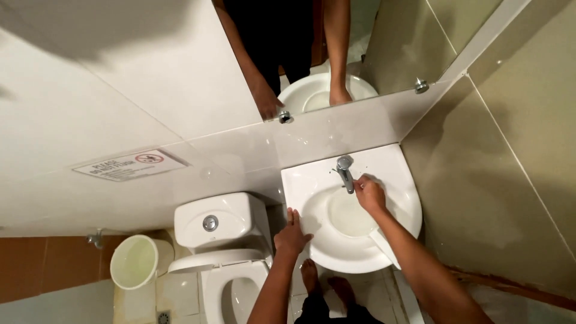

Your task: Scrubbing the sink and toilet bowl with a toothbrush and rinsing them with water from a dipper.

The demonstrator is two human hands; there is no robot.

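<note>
Hands at a white sink

The right hand (369,193) has its fingers curled at the tap (345,172), whose long spout points to 6 o'clock. The left hand (291,235) lies flat, fingers spread, on the sink (396,168) rim at 9 o'clock; a toilet (219,225) stands beside.

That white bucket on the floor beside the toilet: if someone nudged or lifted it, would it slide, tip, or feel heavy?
The white bucket looks like thin plastic and seems to hold nothing, so it is probably light. It would likely slide easily on the smooth floor tiles when pushed. Its wide round mouth suggests it may tip if nudged near the rim.
</note>
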